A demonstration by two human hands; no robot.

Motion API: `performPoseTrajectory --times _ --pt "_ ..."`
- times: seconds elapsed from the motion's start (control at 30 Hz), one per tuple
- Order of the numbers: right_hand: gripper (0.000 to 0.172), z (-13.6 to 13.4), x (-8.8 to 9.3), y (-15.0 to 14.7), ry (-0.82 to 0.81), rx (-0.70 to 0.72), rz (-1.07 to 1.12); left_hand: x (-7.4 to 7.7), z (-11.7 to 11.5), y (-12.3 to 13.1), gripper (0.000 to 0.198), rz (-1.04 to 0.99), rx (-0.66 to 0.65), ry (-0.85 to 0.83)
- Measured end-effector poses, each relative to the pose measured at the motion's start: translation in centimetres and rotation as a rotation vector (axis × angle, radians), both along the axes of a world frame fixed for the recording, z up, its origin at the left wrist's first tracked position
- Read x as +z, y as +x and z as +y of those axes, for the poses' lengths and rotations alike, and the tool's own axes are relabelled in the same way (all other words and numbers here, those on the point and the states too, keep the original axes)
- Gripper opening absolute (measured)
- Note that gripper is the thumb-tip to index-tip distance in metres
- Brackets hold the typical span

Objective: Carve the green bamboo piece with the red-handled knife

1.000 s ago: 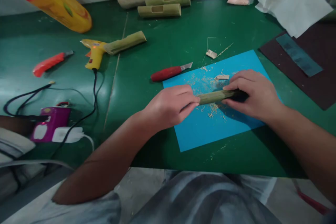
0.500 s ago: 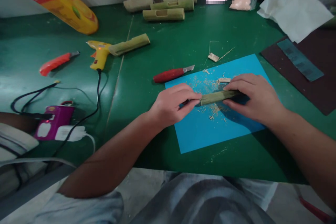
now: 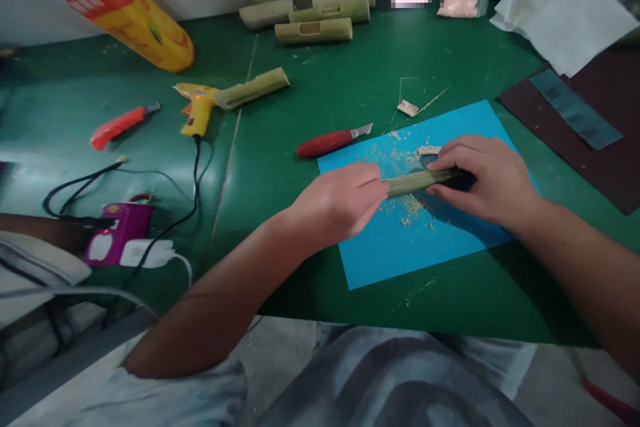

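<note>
A short green bamboo tube lies level between my two hands, over a blue sheet strewn with pale shavings. My left hand is closed around its left end, and the fingers hide that end. At the other end my right hand grips the tube between thumb and fingers. A small pale wood chip rests just beyond the right fingertips. To the left of the sheet's far edge lies a red-handled craft knife, its blade pointing right.
A yellow glue gun touches a cut bamboo piece. Nearby are a red cutter, a purple power adapter with cables and a tilted yellow bottle. Several bamboo tubes lie at the back; white paper is at right.
My left hand has turned and closed further over the bamboo tube's left end, covering more of it. My right hand keeps its grip. The view has shifted slightly.
</note>
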State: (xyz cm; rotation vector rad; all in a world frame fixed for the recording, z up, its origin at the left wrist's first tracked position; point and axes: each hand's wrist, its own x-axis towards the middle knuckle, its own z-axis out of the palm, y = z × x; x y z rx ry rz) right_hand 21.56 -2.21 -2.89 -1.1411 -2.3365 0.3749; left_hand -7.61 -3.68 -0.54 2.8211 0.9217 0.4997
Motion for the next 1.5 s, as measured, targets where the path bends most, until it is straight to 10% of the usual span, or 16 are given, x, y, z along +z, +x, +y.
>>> performPoseTrajectory --times 0.17,0.37,0.97,1.5 --pt "0.024 0.0 0.1 -0.1 -0.005 -0.011 -0.019 -0.3 0.3 -1.2 0.032 0.116 -0.066 0.106" --pt "0.021 -0.2 0.3 -0.2 -0.015 0.002 -0.012 0.9 0.2 -1.3 0.015 -0.234 0.067 0.042" --pt "0.023 -0.2 0.2 -0.2 -0.039 -0.013 -0.025 0.7 -0.2 1.5 0.013 -0.558 0.531 -0.671" --pt "0.02 -0.4 0.5 -0.6 -0.037 -0.009 -0.044 0.8 0.2 1.3 0.01 -0.542 0.423 -0.711"
